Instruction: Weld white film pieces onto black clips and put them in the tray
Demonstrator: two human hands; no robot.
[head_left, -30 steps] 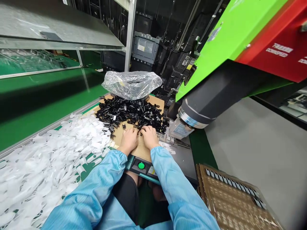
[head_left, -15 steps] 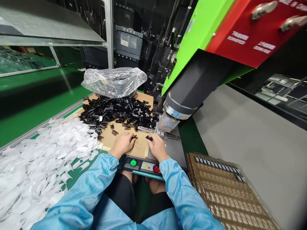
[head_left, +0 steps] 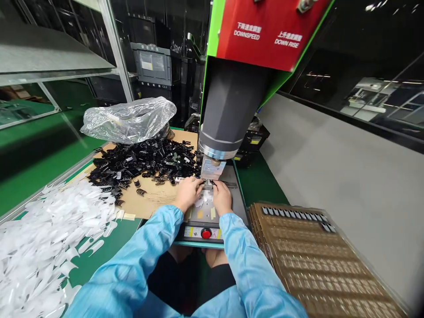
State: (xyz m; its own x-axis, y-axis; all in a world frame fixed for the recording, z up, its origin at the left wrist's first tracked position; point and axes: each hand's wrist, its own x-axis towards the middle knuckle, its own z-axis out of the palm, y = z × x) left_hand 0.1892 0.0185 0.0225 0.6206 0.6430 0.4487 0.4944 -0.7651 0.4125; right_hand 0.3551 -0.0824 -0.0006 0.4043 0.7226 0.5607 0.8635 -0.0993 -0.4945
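Note:
My left hand [head_left: 189, 193] and my right hand [head_left: 222, 197] meet at the small fixture [head_left: 208, 184] under the press head [head_left: 213, 168]. Each hand is closed, thumb against fingers, with a bit of a small black plastic part at its fingertips. My fingers hide most of these parts, and whether they rest in the fixture I cannot tell. Behind my left hand lies a heap of black plastic clips [head_left: 149, 161] on a cardboard sheet [head_left: 155, 194]. The grey machine base [head_left: 207, 212] runs below both hands, with bits of tape on it.
White curved plastic pieces [head_left: 56, 229] cover the left of the green table. A transparent plastic bag [head_left: 129, 119] lies behind the clips. The green and red press [head_left: 238, 44] rises ahead; a red button [head_left: 206, 233] sits at its front. Stacked brown trays [head_left: 318, 256] stand on the right.
Both hands have moved from over the cardboard to the fixture under the press head, carrying the small black parts. My view has turned right, and the machine now stands more centrally.

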